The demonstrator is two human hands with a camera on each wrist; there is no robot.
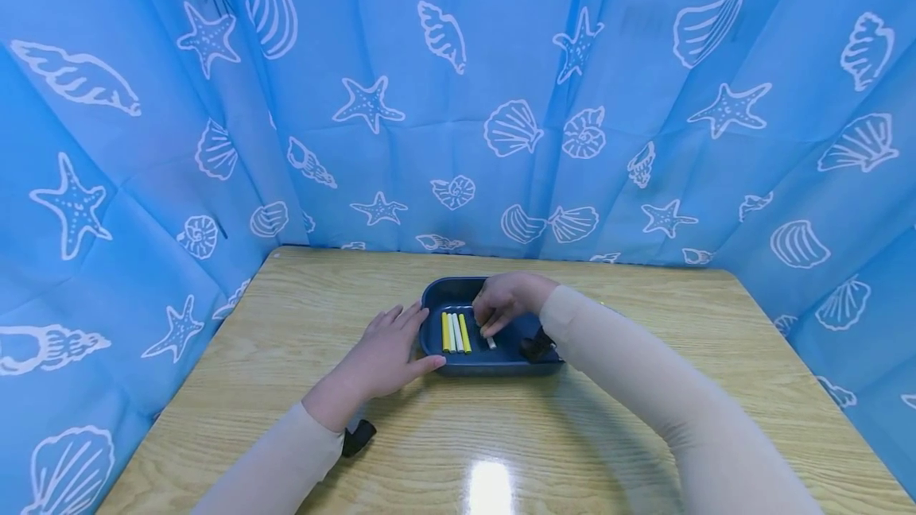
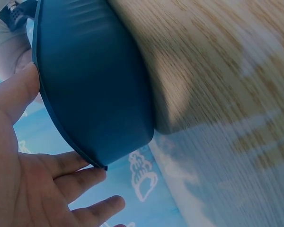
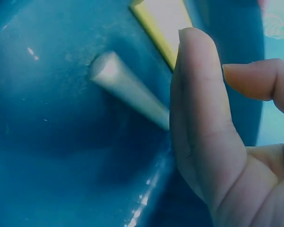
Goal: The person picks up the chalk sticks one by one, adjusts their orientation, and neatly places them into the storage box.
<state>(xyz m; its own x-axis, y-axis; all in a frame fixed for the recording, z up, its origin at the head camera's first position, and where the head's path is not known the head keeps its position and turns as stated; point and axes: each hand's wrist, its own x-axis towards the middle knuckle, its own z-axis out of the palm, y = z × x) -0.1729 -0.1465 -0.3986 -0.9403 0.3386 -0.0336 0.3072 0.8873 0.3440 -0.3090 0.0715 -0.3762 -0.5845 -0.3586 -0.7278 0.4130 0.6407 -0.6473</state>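
A dark blue tray (image 1: 487, 369) stands on the table, with a row of yellow and white chalk sticks (image 1: 455, 332) lying side by side in its left half. My left hand (image 1: 390, 350) rests against the tray's left end, thumb at the near rim and fingers (image 2: 78, 182) at the far corner. Inside the tray my right hand (image 1: 506, 302) reaches down to a single white chalk stick (image 3: 128, 90). Its fingers (image 3: 199, 80) extend over one end of that stick, and the thumb (image 3: 251, 80) stands apart from them. A yellow chalk stick (image 3: 163, 28) lies behind these fingers.
The wooden table (image 1: 343, 292) extends around the tray. Blue curtains (image 1: 458, 157) with white shell and starfish prints hang behind it and at both sides. Black wrist mounts (image 1: 358, 438) sit below the wrists.
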